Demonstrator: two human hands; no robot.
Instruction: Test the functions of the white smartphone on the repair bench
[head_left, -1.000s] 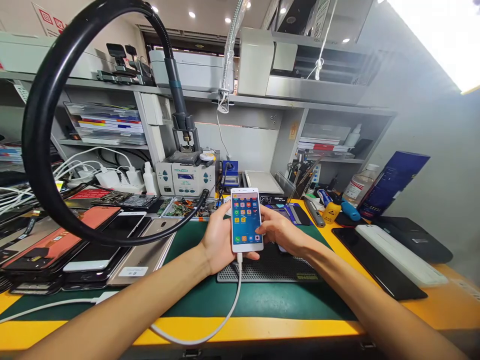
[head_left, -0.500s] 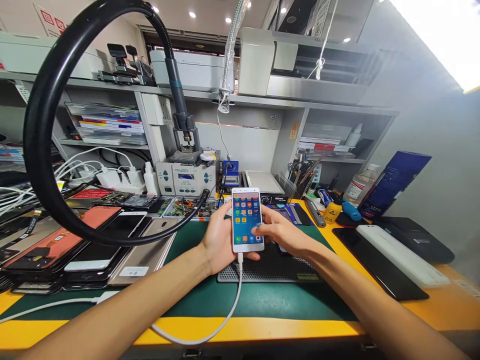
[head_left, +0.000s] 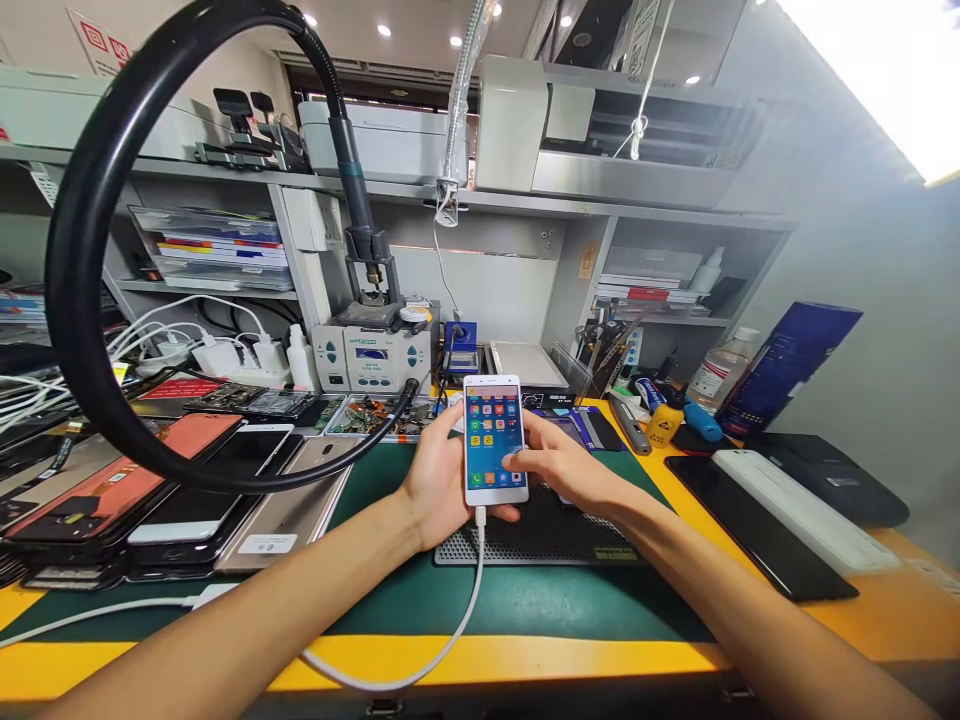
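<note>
A white smartphone (head_left: 496, 440) is held upright between my two hands, its lit screen showing rows of app icons. My left hand (head_left: 439, 480) wraps around the phone's left side and back, with fingertips showing below its lower right corner. On the other side, my right hand (head_left: 559, 458) grips the right edge, its thumb over the lower right of the screen. Its other fingers are partly hidden behind the phone. A white charging cable (head_left: 480, 560) is plugged into the bottom edge and loops down to the left. Beneath lies a black perforated mat (head_left: 540, 540).
Stacked phones (head_left: 277, 510) lie at the left under a thick black hose (head_left: 75, 250). A white rework station (head_left: 371, 355) stands behind a tray of small parts (head_left: 367, 415). At the right are a black panel (head_left: 757, 520), a white slab (head_left: 802, 510) and a yellow bottle (head_left: 664, 420).
</note>
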